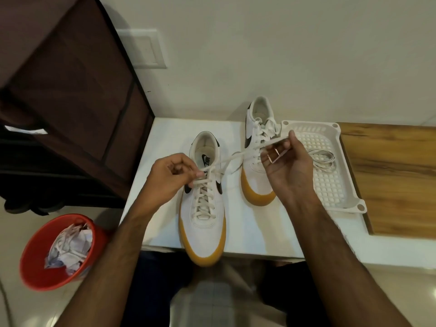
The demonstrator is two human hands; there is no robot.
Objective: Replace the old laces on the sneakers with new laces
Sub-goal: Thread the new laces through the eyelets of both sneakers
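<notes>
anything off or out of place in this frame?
Only small things. The near sneaker has its toe over the table edge. The far sneaker sits skewed, not paired with it. A lace lies loose in the tray. Nothing looks spilled or damaged.

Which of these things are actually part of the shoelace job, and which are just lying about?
Part of the job: near white gum-soled sneaker; far matching sneaker; white lace held by left hand and right hand; coiled lace in white plastic tray.

Lying about: red bin; brown fabric cabinet; wooden board.
</notes>
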